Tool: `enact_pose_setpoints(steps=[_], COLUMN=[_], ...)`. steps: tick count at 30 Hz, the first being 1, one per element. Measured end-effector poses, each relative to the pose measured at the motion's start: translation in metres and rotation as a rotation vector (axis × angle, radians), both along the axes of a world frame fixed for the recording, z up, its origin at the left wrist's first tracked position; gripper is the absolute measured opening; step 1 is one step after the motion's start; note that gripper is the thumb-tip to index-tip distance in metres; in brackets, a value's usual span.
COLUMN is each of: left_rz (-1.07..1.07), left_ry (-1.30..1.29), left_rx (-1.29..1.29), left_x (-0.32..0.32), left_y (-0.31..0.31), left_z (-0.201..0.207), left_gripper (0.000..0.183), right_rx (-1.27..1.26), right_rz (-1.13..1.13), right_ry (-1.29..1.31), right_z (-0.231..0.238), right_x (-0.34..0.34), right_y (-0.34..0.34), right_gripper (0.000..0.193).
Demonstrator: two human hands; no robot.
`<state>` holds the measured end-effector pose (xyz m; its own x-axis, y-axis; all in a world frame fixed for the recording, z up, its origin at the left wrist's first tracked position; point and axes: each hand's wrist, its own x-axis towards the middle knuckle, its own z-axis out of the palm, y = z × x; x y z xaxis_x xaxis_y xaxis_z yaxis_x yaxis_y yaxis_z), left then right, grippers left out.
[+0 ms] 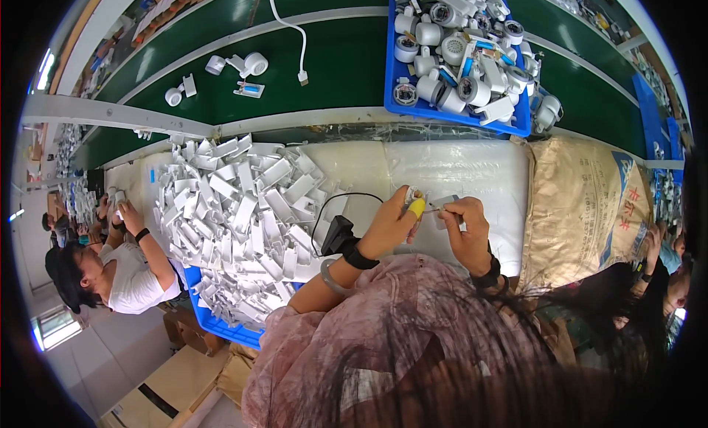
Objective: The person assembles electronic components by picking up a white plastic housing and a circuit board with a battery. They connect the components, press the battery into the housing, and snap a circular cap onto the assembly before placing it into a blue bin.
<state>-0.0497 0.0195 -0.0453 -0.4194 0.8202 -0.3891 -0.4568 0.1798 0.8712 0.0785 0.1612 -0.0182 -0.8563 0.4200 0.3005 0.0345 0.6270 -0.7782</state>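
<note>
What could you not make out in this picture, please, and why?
Head view:
Small piece in the left hand: mostly covered by it.
Thin item at the right hand: too small to identify.
Lower-left blue tray: floor buried under white parts.
White cable: far end cut off by top edge.

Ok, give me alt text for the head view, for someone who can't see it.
A person's left hand grips a small white part, the right hand pinching close beside it. At left is a heap of white plastic pieces; at right, a brown sack. Beyond, on a green surface, a blue bin overflows with round white units.
</note>
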Motion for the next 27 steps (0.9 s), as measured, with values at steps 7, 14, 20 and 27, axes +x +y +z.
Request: enact_pose_setpoints(steps=[7, 14, 20, 27], left_rz=[-0.129, -0.158, -0.161, -0.16], left_ry=[0.035, 0.051, 0.203, 0.263], left_rx=[-0.002, 0.075, 0.094, 0.092], left_x=[0.003, 0.004, 0.008, 0.009], left_y=[-0.002, -0.003, -0.003, -0.001], left_z=[0.016, 0.023, 0.02, 0.025], left_gripper=[0.033, 0.037, 0.037, 0.043], right_rx=[0.012, -0.045, -0.046, -0.036], right_rz=[0.017, -0.052, -0.049, -0.066], right_ry=[0.058, 0.081, 0.092, 0.125], right_z=[-0.004, -0.008, -0.008, -0.01], right_x=[0.0, 0.003, 0.004, 0.004], right_y=[-0.007, -0.011, -0.013, -0.012], right_gripper=[0.016, 0.023, 0.023, 0.024])
